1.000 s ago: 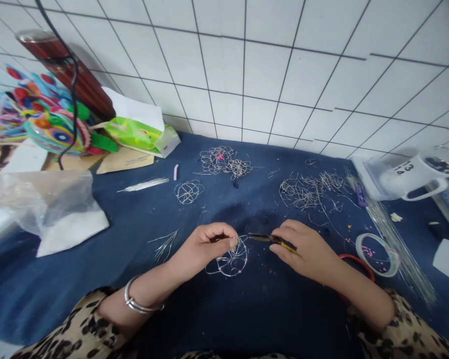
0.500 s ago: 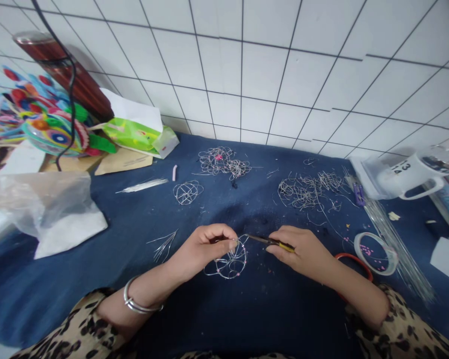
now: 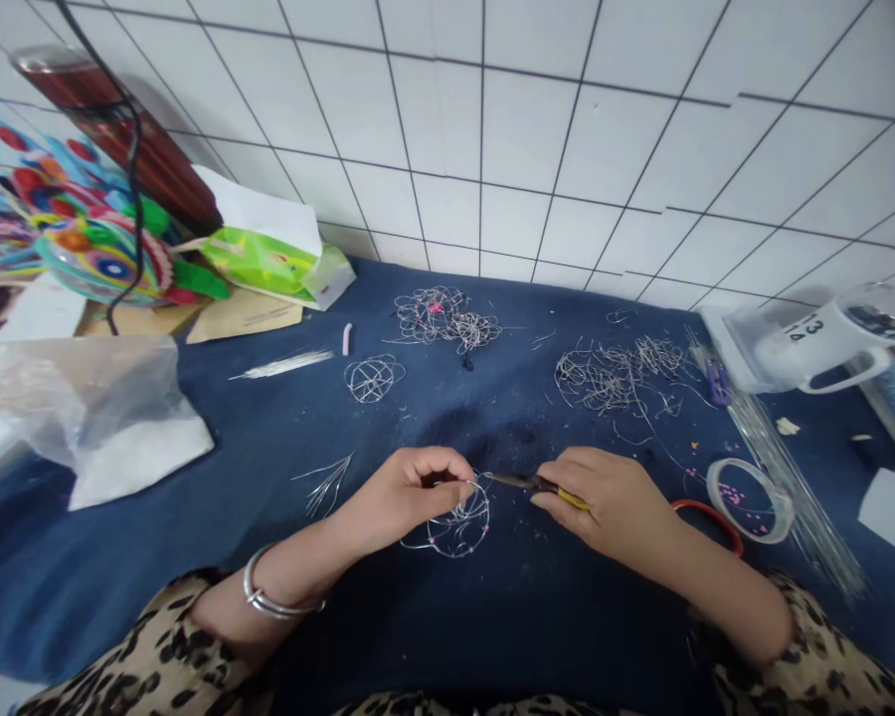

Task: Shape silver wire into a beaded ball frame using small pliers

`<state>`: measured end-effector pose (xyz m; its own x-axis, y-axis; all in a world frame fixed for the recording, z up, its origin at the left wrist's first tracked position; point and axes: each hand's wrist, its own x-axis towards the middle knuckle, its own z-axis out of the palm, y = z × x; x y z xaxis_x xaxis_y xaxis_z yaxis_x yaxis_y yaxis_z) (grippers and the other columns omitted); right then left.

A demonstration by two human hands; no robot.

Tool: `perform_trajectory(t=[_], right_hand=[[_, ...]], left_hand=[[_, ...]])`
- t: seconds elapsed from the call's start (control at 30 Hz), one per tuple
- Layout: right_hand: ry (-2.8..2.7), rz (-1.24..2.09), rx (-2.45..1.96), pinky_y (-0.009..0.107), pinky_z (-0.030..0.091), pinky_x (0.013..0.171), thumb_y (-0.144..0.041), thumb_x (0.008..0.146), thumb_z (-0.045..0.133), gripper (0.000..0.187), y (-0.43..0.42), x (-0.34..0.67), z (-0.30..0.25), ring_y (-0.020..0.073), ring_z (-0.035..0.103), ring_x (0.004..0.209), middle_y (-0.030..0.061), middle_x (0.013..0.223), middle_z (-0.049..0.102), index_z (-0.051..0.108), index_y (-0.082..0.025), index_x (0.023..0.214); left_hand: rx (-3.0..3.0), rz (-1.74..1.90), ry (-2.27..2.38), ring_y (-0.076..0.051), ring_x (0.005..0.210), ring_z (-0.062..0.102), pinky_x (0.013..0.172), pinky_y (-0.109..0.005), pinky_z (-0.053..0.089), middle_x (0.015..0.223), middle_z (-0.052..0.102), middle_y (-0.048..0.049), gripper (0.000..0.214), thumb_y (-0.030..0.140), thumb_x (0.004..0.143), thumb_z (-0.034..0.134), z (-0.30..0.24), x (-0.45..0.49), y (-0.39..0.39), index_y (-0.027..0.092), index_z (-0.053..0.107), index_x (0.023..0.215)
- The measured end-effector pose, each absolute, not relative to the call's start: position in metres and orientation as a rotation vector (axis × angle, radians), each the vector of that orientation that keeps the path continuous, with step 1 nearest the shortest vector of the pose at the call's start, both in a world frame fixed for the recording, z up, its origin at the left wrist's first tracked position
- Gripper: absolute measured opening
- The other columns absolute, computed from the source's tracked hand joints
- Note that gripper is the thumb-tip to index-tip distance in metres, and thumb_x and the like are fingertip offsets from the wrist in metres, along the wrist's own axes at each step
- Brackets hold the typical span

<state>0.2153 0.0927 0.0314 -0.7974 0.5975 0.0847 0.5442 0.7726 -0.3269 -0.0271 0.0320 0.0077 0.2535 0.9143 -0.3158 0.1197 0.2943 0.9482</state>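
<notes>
My left hand (image 3: 418, 497) pinches a round silver wire ornament (image 3: 458, 552) at its upper edge, between thumb and forefinger. Small pink beads sit along the ornament's ring, and loops of wire curl inside it. In my right hand (image 3: 604, 502) is a pair of pliers (image 3: 522, 481) with a yellow grip, most of the handles hidden by my fingers. The pliers' narrow tips point left and meet a wire loop at the top of the ornament. Whether the jaws are closed on that wire is too small to tell.
Beyond my hands lie a wire disc (image 3: 374, 379), a wire bundle with a pink spot (image 3: 433, 313) and a tangle of wire (image 3: 604, 378). At right are a bead dish (image 3: 787, 512), long straight wires (image 3: 798, 487) and a white mug (image 3: 827, 343). A plastic bag (image 3: 134, 428) rests left.
The pliers' tips have shifted slightly left and down with the wire loop. The ornament has turned a little in my left hand, whose pinch stays the same.
</notes>
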Motion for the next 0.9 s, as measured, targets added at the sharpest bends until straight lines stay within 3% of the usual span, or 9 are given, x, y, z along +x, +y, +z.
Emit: perform_trajectory(t=[0.17,0.5,0.9], right_hand=[[-2.805,0.320,-0.852,0.028,0.043,0.073,-0.035,0.087,0.046,0.024,0.0926,0.2140,0.0315,0.0160,0.056,0.079,0.0061,0.082,0.061,0.062,-0.019,0.095],[-2.668,0.614,-0.927,0.024,0.044,0.066,-0.038,0.086,0.048,0.025,0.0881,0.2122,0.0246,0.0126,0.055,0.070,0.0037,0.078,0.061,0.062,-0.018,0.094],[-2.585,0.793,-0.873,0.026,0.045,0.068,-0.038,0.085,0.048,0.026,0.0887,0.2105,0.0292,0.0131,0.055,0.075,0.0046,0.083,0.059,0.061,-0.019,0.095]], left_hand=[[1.141,0.726,1.198,-0.006,0.049,0.032,0.047,-0.020,0.028,0.056,0.042,0.0043,0.014,0.025,0.079,0.056,0.0093,-0.0272,0.0315,0.012,0.061,0.077],[1.107,0.787,1.188,-0.006,0.047,0.029,0.045,-0.019,0.025,0.053,0.040,0.0054,0.014,0.026,0.077,0.058,0.0069,-0.0272,0.0320,0.013,0.061,0.074],[0.908,0.872,1.072,-0.004,0.044,0.028,0.043,-0.018,0.022,0.051,0.041,0.0054,0.012,0.024,0.075,0.062,0.0036,-0.0282,0.0329,0.012,0.060,0.072]])
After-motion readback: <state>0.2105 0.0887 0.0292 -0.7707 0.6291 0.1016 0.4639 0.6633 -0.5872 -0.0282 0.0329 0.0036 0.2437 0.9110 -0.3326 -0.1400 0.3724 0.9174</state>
